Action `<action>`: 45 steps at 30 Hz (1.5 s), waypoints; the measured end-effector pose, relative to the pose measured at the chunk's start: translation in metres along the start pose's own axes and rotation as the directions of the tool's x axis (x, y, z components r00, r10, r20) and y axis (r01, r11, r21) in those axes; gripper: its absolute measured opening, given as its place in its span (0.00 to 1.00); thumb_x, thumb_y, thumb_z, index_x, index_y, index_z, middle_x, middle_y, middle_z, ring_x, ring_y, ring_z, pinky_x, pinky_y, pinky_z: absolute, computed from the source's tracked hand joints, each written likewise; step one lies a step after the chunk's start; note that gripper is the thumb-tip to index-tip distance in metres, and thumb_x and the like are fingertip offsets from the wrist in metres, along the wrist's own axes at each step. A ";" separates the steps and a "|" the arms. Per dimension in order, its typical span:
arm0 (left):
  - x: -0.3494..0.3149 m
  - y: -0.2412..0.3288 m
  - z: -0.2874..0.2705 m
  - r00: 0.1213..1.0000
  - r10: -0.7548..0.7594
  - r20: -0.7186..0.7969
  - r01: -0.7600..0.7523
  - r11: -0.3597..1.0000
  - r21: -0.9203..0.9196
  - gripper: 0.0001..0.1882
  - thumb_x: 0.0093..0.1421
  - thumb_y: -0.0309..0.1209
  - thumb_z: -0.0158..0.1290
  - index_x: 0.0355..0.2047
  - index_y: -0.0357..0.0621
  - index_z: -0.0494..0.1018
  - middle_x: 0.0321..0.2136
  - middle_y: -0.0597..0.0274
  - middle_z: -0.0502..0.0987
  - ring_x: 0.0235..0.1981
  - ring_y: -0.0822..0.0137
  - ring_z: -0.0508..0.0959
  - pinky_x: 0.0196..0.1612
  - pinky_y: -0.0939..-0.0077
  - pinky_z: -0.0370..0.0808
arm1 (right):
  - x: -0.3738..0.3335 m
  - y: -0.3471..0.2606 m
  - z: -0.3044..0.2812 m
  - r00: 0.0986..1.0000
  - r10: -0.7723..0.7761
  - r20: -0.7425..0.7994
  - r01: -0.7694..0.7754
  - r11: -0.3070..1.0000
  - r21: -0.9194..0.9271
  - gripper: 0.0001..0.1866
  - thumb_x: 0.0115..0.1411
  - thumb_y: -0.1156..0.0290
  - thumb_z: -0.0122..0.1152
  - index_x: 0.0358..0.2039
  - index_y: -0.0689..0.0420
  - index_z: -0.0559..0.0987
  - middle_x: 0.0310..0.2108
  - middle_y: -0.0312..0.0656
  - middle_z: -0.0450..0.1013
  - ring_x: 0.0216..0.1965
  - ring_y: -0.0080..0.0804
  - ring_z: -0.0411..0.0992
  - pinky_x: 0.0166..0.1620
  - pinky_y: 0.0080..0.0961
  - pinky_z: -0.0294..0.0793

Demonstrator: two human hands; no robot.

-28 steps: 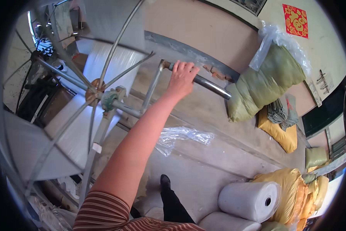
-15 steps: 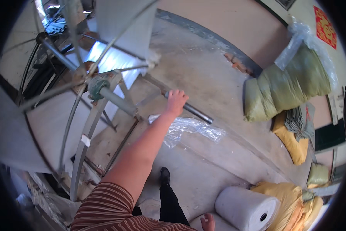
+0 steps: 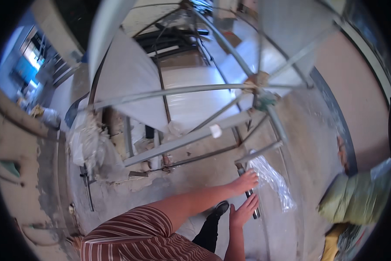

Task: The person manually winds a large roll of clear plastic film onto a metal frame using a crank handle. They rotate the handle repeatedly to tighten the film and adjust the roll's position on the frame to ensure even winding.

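Observation:
A big grey metal reel frame (image 3: 261, 101) with spokes stands over the concrete floor. At the end of one spoke (image 3: 258, 152), a dark metal bar (image 3: 250, 192) runs low near the floor. My left hand (image 3: 246, 180) is closed over the top of this bar, its bare arm reaching out from a striped sleeve (image 3: 130, 235). My right hand (image 3: 243, 211) comes up from the lower edge, fingers stretched and apart, and rests against the lower part of the same bar.
A crumpled clear plastic sheet (image 3: 271, 178) lies just right of the bar. A green sack (image 3: 356, 200) and a yellow bag (image 3: 332, 248) sit at the right by the wall. White sheet material (image 3: 195, 100) hangs in the frame. My black shoe (image 3: 221, 208) stands beneath the hands.
The bar has swung down from high up to near the floor with my left hand on it. My right hand has come up and touched the bar. My view has tilted.

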State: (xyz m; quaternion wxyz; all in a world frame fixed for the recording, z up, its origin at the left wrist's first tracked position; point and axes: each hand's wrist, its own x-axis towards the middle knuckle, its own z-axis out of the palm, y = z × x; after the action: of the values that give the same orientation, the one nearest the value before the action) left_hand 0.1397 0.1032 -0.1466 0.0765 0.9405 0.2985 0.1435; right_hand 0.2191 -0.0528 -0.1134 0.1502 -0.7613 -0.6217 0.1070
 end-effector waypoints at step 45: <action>-0.469 -0.435 -0.536 -0.019 -0.455 -0.890 0.523 0.754 -0.397 0.12 0.76 0.35 0.44 0.41 0.41 0.71 0.28 0.54 0.72 0.29 0.58 0.73 0.38 0.65 0.73 | 0.140 -0.060 -0.318 0.783 0.078 -0.617 -0.458 0.745 -0.486 0.22 0.52 0.59 0.69 0.45 0.51 0.73 0.40 0.43 0.78 0.46 0.49 0.77 0.48 0.54 0.70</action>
State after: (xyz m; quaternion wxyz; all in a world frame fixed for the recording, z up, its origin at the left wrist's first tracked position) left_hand -0.6304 0.2133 0.1562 -0.1076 0.4667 0.5889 0.6510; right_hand 0.3041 0.0647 0.2076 0.0527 -0.8490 -0.4270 -0.3067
